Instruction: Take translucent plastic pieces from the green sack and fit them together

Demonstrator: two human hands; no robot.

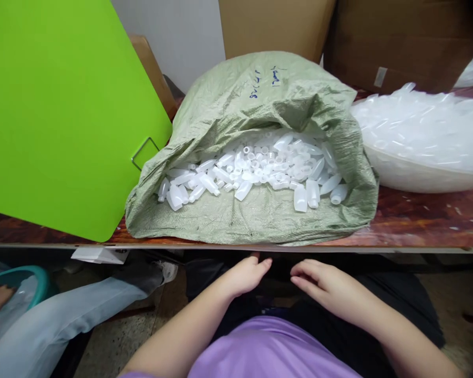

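Note:
A green woven sack (260, 100) lies open on the wooden table (418, 220), spilling several small white plastic bottles (256, 168) toward its mouth. Both my hands rest below the table edge, over my lap. My left hand (246, 275) has its fingers loosely stretched and holds nothing. My right hand (323, 286) lies palm down with fingers extended, also holding nothing. The fingertips of the two hands nearly meet but stay apart. Neither hand touches the sack.
A large bright green board (59, 110) with a metal clip leans at the left. A white basin (429, 173) covered in clear plastic sits at the right. Cardboard boxes (398, 37) stand behind. Another person's leg in light jeans (74, 315) and a teal basin (27, 275) are at lower left.

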